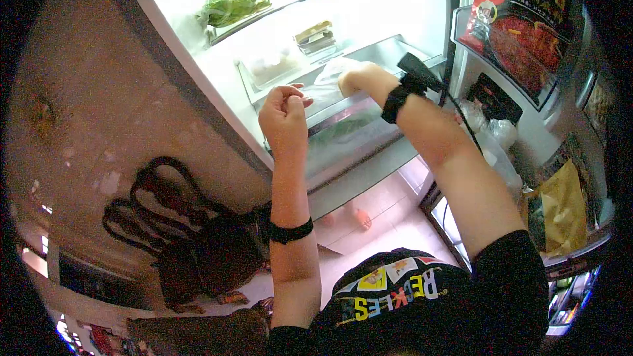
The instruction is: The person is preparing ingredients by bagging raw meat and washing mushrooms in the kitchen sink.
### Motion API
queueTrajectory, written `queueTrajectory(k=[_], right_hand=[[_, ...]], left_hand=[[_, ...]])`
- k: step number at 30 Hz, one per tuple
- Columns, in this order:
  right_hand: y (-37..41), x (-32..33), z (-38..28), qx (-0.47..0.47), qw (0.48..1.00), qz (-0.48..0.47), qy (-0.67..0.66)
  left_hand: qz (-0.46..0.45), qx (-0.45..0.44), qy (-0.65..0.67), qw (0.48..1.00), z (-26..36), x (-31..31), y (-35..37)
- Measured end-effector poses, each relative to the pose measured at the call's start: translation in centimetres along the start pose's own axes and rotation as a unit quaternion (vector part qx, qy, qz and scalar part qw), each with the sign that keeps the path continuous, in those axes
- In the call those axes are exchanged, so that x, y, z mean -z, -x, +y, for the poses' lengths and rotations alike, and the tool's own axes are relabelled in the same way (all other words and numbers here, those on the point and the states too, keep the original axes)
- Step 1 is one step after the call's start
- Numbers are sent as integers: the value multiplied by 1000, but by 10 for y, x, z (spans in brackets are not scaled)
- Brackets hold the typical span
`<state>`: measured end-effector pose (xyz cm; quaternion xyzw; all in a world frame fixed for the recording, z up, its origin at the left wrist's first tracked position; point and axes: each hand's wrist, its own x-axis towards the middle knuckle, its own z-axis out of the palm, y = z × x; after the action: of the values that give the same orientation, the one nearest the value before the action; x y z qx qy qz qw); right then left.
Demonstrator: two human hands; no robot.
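An opened fridge drawer (356, 115) of clear plastic lies in front of me, with something green showing through its front. My right hand (358, 79) reaches over it, wrist bent, closed against a thin translucent plastic bag (335, 71); its fingertips are hidden. To the left, my left hand (285, 111) is raised at the drawer's near left corner with its fingers curled in. Clear plastic lies close to those fingers, but whether they pinch it is hard to see. Both wrists wear black bands.
Leafy greens (234, 8) lie on the shelf above, and a small container (315, 38) sits behind the drawer. On the right, the open door holds a red and black food package (527, 33), plastic bags (498, 151) and a yellow packet (564, 207). A dark bag with handles (204, 250) stands left.
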<state>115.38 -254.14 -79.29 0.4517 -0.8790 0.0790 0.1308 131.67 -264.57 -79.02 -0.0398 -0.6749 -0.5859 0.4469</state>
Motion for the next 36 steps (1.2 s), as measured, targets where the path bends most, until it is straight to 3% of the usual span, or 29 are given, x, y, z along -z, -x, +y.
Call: queueTrajectory(k=[2, 3, 4, 6, 7, 8, 10, 11, 14, 17, 18, 20, 21, 22, 24, 25, 26, 28, 29, 30, 32, 33, 34, 36], right_hand=[[6, -36, 24, -47, 958, 197, -205], [-33, -89, 62, -71, 950, 242, -182], [-18, -68, 61, -68, 951, 241, -182], [23, 0, 42, 29, 993, 8, -113], [-8, -8, 47, -103, 977, -149, -113], [7, -2, 59, -27, 947, -158, -278], [-22, 13, 61, -88, 867, -382, -307], [-22, 16, 64, -88, 867, -382, -307], [-17, 31, 68, -85, 868, -333, -359], [-11, 51, 58, -136, 913, -205, -325], [-10, 49, 55, -136, 913, -205, -325], [-6, 44, 45, -11, 974, -15, -226], [0, 49, 35, 9, 985, 23, -173], [4, 44, 30, 9, 985, 24, -173], [12, 35, 18, 116, 939, 262, -190], [15, 34, 14, 175, 916, 190, -306], [23, 36, 1, 142, 893, 58, -423], [37, 55, -13, 109, 875, -214, -421], [20, 35, -3, 41, 900, -275, -335], [18, 34, -4, 42, 900, -275, -335], [14, 31, -4, -42, 949, -306, -70], [4, 19, 10, -145, 871, -386, -266], [4, 6, 29, -144, 871, -387, -265], [12, 8, 41, 23, 967, -215, -137]], left_hand=[[23, -8, 27, 999, 0, 7, -2], [40, -13, 11, 999, -2, 12, -3], [57, -17, -4, 998, -6, 18, -4], [47, -23, -32, 998, -14, 26, -1], [49, -26, -44, 997, -16, 28, 1], [49, -28, -58, 997, -17, 30, 2], [53, -19, -59, 997, -18, 30, 3], [56, -10, -56, 997, -17, 28, 3], [35, -10, -129, 991, -8, 23, 9], [36, 5, -124, 992, -3, 21, 9], [36, 5, -124, 992, -5, 20, 10], [3, 4, -59, 998, -10, 20, 12], [2, 3, -59, 998, -5, 19, 15], [-36, -16, -139, 990, 2, 18, 20], [-71, -35, -218, 973, 5, 15, 24], [-112, -79, -264, 955, 4, 15, 25], [-152, -123, -307, 931, 4, 14, 26], [-164, -85, -333, 924, 11, 10, 30], [-125, -78, -309, 940, 13, 7, 31], [-86, -72, -284, 952, 13, 6, 32], [-53, -85, -267, 959, 7, 7, 34], [-22, -99, -249, 963, 5, 9, 35], [-21, -99, -249, 963, 6, 12, 36], [-92, -89, -305, 944, 9, 21, 38]])
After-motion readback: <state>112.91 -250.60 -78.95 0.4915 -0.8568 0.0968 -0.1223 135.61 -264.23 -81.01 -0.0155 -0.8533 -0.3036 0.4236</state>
